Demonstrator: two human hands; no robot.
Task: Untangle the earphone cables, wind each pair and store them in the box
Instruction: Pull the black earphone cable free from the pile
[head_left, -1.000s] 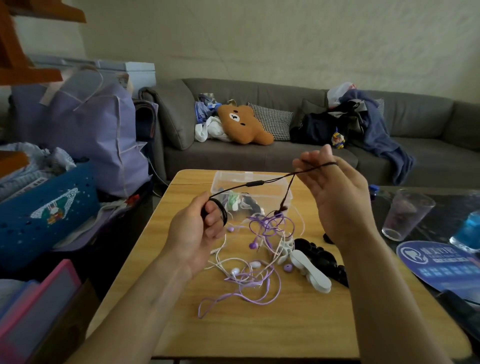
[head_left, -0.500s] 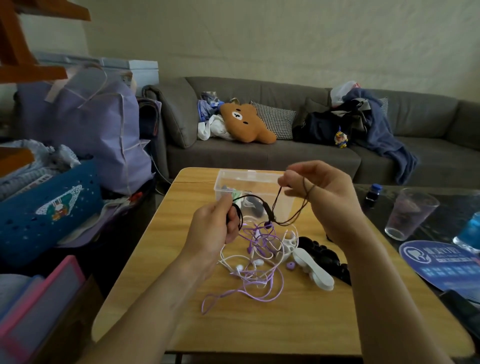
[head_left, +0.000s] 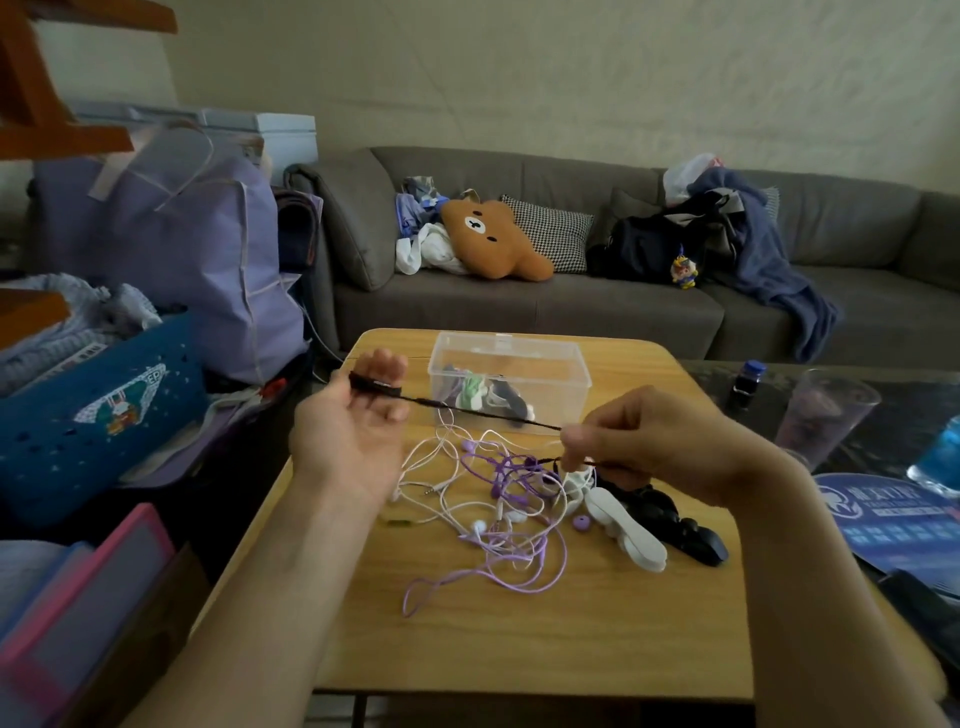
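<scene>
White and purple cables (head_left: 498, 499) tangled beside winders (head_left: 631, 530), before box (head_left: 511, 358)

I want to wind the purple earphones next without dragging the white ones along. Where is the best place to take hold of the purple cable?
Probably the long loop of the purple cable at the near edge of the pile, taken from the near side. It lies flat on the wooden table, clear of the white cable, while farther back the two cross in a knot.
</scene>
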